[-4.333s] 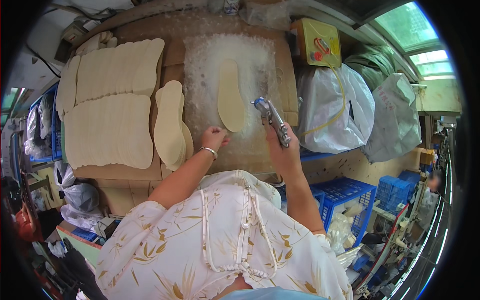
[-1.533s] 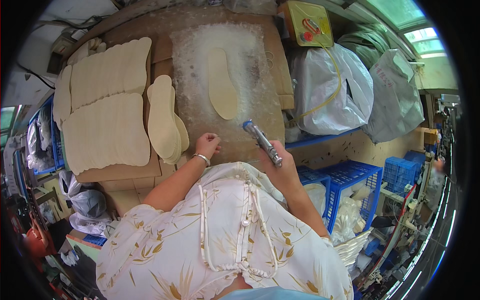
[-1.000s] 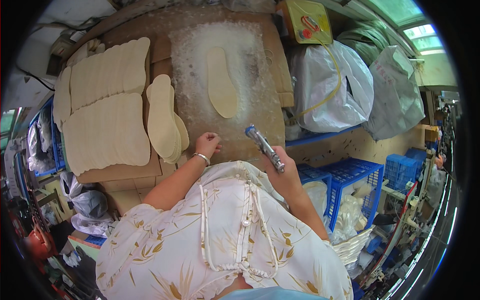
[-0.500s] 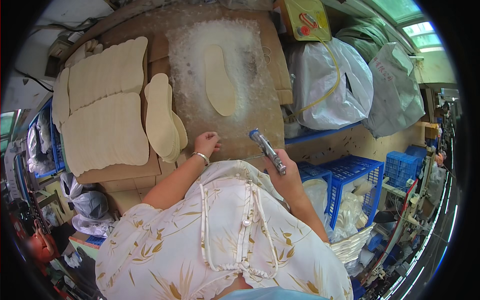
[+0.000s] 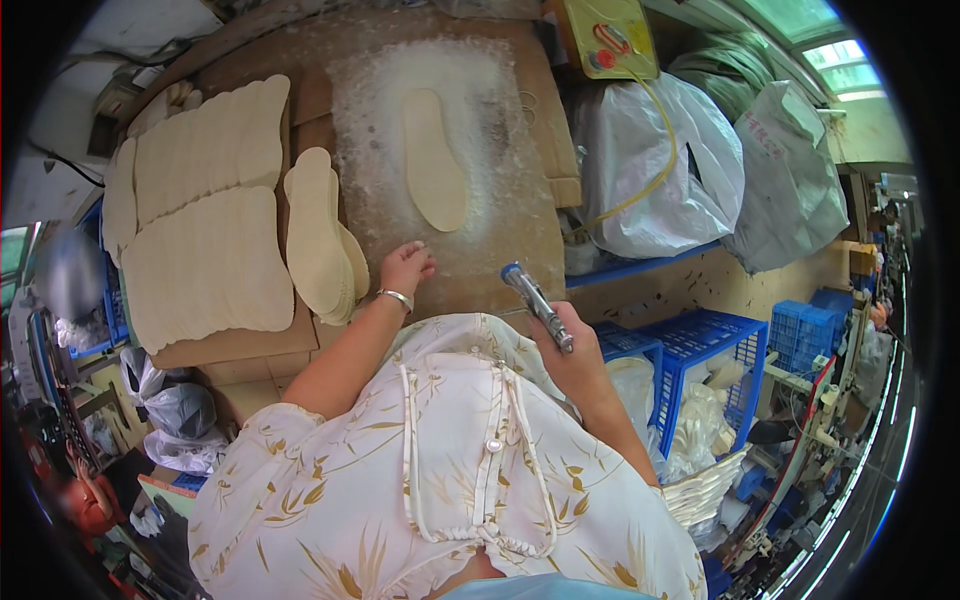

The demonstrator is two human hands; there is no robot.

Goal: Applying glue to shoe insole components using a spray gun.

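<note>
A single cream insole [image 5: 435, 160] lies flat on the cardboard, ringed by a white, crusty film. My left hand [image 5: 408, 266], a bracelet at its wrist, hovers just below its heel end, fingers curled together and apart from it. I see nothing held there. My right hand [image 5: 568, 345] is wrapped round a silver spray gun [image 5: 535, 300] with a blue tip, pointing up and left toward the cardboard. Left of the film stands a small pile of insoles [image 5: 318, 240]. Beyond it, large overlapping rows of insoles [image 5: 205, 255] cover the left side.
Brown cardboard [image 5: 500, 275] covers the worktop. At the far right sit a yellow container [image 5: 610, 35] with a yellow hose [image 5: 668, 160] and a white plastic sack [image 5: 650, 190]. Blue crates [image 5: 710, 345] and a bag of pale pieces [image 5: 695, 420] stand by my right arm.
My left hand has moved slightly up, closer to the lone insole. The right hand keeps its grip on the spray gun, nearly in place. At the left, a person in red has shifted.
</note>
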